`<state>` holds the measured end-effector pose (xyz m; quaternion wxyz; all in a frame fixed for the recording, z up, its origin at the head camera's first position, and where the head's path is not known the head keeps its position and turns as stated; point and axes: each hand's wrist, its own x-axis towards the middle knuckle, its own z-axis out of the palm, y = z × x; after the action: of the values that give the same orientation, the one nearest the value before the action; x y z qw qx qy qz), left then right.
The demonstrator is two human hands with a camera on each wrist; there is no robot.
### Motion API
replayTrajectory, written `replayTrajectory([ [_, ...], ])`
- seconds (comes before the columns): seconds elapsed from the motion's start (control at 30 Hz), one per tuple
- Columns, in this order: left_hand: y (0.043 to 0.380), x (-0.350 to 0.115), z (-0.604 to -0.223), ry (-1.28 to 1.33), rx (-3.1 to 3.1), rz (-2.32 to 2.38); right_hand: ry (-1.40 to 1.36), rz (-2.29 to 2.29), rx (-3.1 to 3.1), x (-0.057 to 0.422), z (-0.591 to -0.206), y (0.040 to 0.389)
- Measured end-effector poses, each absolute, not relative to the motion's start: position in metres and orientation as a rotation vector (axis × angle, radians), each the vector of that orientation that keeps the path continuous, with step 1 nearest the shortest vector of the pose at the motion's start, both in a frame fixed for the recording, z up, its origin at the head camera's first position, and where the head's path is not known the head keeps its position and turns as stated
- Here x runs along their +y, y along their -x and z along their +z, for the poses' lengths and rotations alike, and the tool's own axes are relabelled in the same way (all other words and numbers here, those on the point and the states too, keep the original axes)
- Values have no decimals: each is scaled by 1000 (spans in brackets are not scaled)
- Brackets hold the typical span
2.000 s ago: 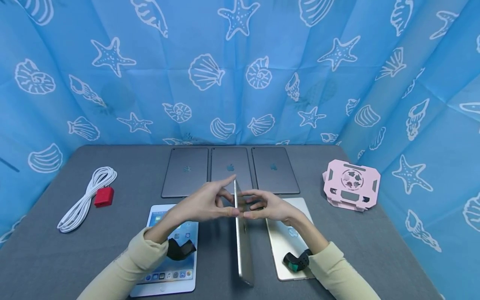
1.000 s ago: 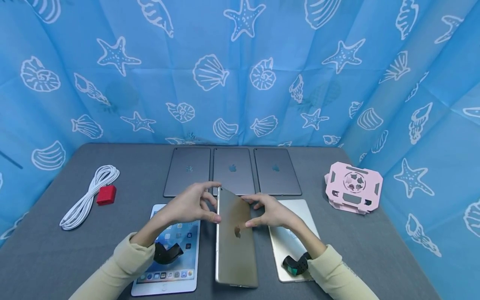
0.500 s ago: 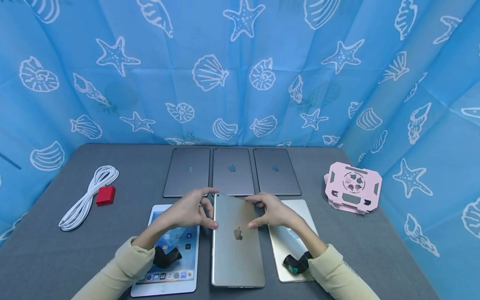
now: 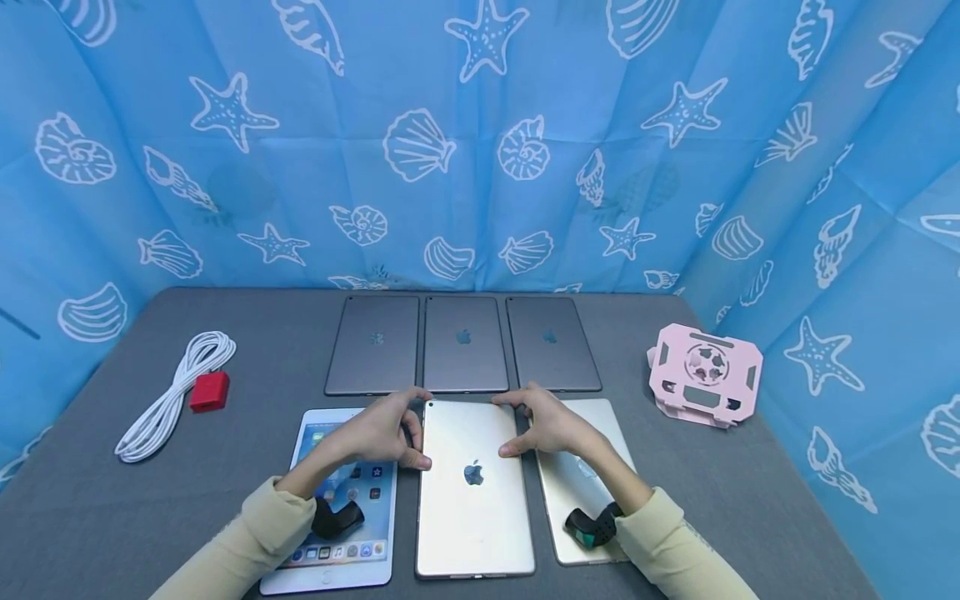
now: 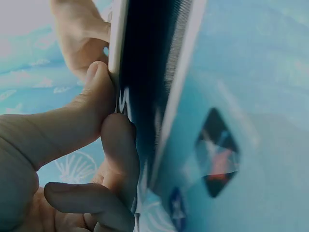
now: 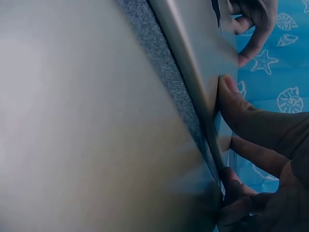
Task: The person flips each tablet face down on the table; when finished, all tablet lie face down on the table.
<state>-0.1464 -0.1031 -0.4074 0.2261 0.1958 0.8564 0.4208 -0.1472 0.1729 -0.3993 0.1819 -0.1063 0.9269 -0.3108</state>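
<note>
In the head view a pale gold tablet [image 4: 474, 525] lies back side up in the front middle, its apple logo showing. My left hand [image 4: 381, 429] holds its upper left edge, thumb at the side and index finger at the top corner. Opposite it, my right hand [image 4: 551, 427] grips the upper right edge, with the thumb on the back. From the left wrist, the thumb and finger pinch the tablet's rim [image 5: 115, 53]. The right wrist view has fingertips [image 6: 231, 181] under the tablet's edge. A lit tablet [image 4: 367, 533] lies left; another gold tablet [image 4: 558, 492] lies right, partly hidden.
Three dark grey tablets stand out in a back row: left [image 4: 372, 346], middle [image 4: 465, 358] and right [image 4: 553, 354]. A white cable [image 4: 168, 412] and red charger block [image 4: 209, 392] lie at left. A pink stand [image 4: 705, 375] is at right, and a blue curtain [image 4: 465, 150] hangs behind the table.
The middle tablet has turned from standing on edge to lying nearly flat, back side up. Both hands have lowered with it, still at its upper edges.
</note>
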Motion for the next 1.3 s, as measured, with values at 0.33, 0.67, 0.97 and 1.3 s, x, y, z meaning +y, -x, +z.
replayTrajectory([
  [0.33,146,-100,-413,-600,2440,1063,271,-857,2635,170,-400,149],
  [0.67,145,-92,-414,-589,2588,969,263,-843,2640,169,-400,150],
  [0.97,146,-82,-417,-613,2663,924,316,-838,2625,170,-401,151],
  [1.3,148,-83,-417,-629,2628,968,306,-816,2621,171,-399,152],
])
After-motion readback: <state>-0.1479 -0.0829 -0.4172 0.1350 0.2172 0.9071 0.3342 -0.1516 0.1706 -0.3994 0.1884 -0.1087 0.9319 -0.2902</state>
